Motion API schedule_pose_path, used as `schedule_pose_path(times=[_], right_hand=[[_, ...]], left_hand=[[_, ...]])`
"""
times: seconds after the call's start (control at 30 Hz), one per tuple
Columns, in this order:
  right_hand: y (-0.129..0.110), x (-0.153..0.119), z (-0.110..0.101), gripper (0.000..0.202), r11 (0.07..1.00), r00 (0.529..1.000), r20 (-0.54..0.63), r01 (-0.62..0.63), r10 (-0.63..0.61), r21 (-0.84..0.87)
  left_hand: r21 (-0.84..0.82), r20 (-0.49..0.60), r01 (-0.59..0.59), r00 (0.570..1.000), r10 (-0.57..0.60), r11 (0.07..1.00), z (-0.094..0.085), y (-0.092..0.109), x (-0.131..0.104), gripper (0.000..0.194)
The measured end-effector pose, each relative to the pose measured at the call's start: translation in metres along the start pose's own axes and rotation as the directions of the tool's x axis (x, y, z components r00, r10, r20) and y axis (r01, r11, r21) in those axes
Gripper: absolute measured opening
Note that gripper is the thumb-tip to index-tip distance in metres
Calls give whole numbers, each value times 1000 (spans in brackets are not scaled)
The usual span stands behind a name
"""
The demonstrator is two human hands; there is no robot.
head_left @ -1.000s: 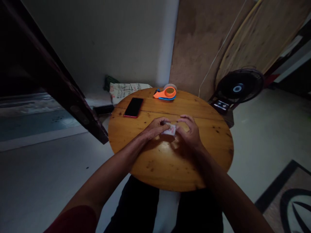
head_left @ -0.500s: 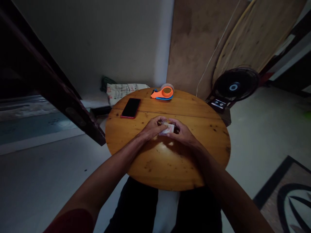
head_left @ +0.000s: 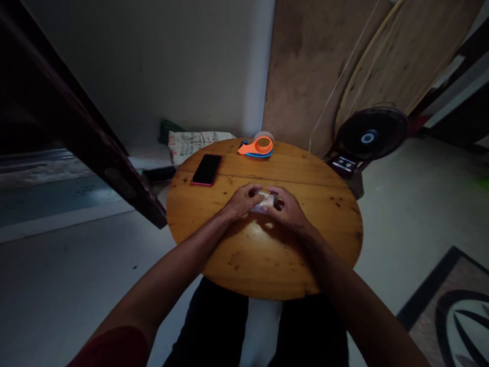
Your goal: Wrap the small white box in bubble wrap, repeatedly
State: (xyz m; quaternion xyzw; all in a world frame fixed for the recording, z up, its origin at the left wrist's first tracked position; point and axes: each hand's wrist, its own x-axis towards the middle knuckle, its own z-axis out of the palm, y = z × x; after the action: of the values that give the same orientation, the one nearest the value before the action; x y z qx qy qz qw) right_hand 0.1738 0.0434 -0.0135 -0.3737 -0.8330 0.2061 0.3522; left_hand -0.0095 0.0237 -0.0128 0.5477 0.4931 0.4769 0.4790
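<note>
A small whitish box (head_left: 264, 203) with faint reddish print is held between both hands, over the middle of the round wooden table (head_left: 237, 265). My left hand (head_left: 243, 200) grips its left side, the thumb lying on top. My right hand (head_left: 287, 208) has fingers and thumb curled round the right side. The fingertips beneath and behind the box are partly hidden. Beyond the hands, an orange and blue tape dispenser (head_left: 260, 147) with a roll of tape rests near the table's far edge. A dark phone (head_left: 207, 169) with a red edge lies at the left.
A printed sack (head_left: 191, 143) is behind the table's far left edge, by the wall. A black fan (head_left: 367, 137) stands beyond the far right edge. A dark door frame (head_left: 126, 183) slants down beside the table's left edge.
The box has tilted slightly between the hands, showing its top and near side differently. Both hands stay around it, with small finger shifts.
</note>
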Motion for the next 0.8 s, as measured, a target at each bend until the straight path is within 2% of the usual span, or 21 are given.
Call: schedule_pose_path(times=[0.1, 0.2, 0.33, 0.53, 0.8], right_hand=[[-1, -2, -2, 39, 982, 991, -49, 116, -124, -147], [-3, -3, -3, 29, 922, 971, -65, 197, -230, -332], [-8, -5, 0, 27, 844, 960, -31, 230, -280, -485], [-11, -6, 4, 28, 862, 965, 12, 240, -262, -446], [-14, -6, 2, 25, 892, 970, 16, 229, -242, -389]], left_hand=[[19, -15, 1, 1000, -1, 1000, -1, -2, 1, 34], [45, -21, -4, 1000, 5, 999, -1, -3, 1, 33], [81, -39, -30, 999, 34, 996, 0, -2, 1, 28], [87, -48, -18, 999, 22, 996, 0, -1, 0, 31], [11, -29, -5, 1000, 5, 1000, -1, -3, 0, 36]])
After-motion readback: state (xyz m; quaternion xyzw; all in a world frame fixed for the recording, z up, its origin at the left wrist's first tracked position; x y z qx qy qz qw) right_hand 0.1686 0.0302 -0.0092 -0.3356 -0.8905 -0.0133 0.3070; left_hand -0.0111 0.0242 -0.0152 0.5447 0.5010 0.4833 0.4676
